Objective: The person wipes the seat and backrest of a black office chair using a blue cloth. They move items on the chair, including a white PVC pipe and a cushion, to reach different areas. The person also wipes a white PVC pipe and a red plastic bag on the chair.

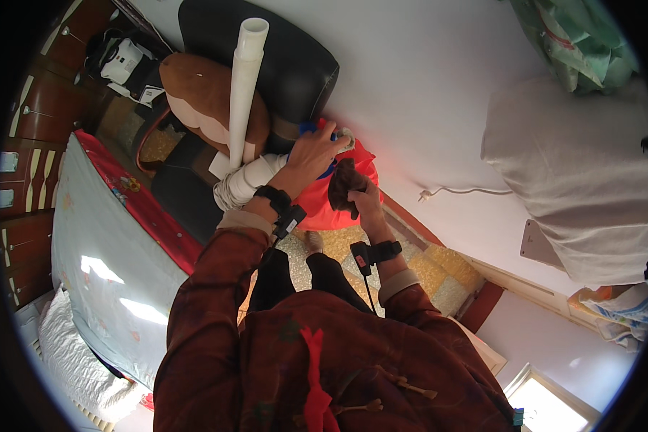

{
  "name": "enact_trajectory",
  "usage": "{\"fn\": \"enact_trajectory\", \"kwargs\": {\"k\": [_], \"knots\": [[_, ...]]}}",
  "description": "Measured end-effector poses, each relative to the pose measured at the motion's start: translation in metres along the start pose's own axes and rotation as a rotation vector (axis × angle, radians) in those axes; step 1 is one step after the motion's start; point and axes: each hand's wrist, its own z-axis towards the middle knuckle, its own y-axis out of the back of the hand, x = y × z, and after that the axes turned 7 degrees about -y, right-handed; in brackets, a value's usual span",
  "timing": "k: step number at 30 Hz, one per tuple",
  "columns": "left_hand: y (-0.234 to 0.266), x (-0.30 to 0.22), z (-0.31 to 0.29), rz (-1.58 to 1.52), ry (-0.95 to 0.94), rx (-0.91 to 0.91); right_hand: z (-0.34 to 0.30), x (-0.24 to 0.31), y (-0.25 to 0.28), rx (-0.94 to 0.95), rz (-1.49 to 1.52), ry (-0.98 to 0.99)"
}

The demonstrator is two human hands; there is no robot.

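Note:
My right hand (367, 207) is closed on a piece of dark brown cloth (343, 184), which hangs bunched in front of a bright red bag or sheet (325, 209). My left hand (311, 155) reaches over the red material with its fingers bent. At its fingertips are a small greyish-white fuzzy piece (348, 138) and something blue (307, 127). What the left fingers grip is partly hidden. Beneath my left wrist lies a white rolled bundle (255, 176). Each wrist wears a black strap with a small box.
A black office chair (306, 68) holds a brown cushion (198, 86), with a white pipe (245, 93) upright before it. At left stands a covered bed or table (115, 237). A plug with its cord (446, 191) and grey-beige fabric (572, 173) are at right.

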Motion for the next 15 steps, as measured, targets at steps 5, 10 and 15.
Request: {"fn": "enact_trajectory", "kwargs": {"k": [5, 10, 15], "knots": [[-0.006, 0.0, 0.009, 0.048, -0.007, 0.063, -0.007, -0.002, -0.006, 0.002, -0.051, -0.072], [-0.016, -0.006, 0.022, 0.04, 0.027, 0.144, -0.01, -0.019, -0.006, 0.0, -0.091, -0.088], [-0.022, 0.005, 0.036, 0.004, -0.045, 0.179, -0.019, -0.032, -0.009, 0.037, -0.133, -0.096]]}}
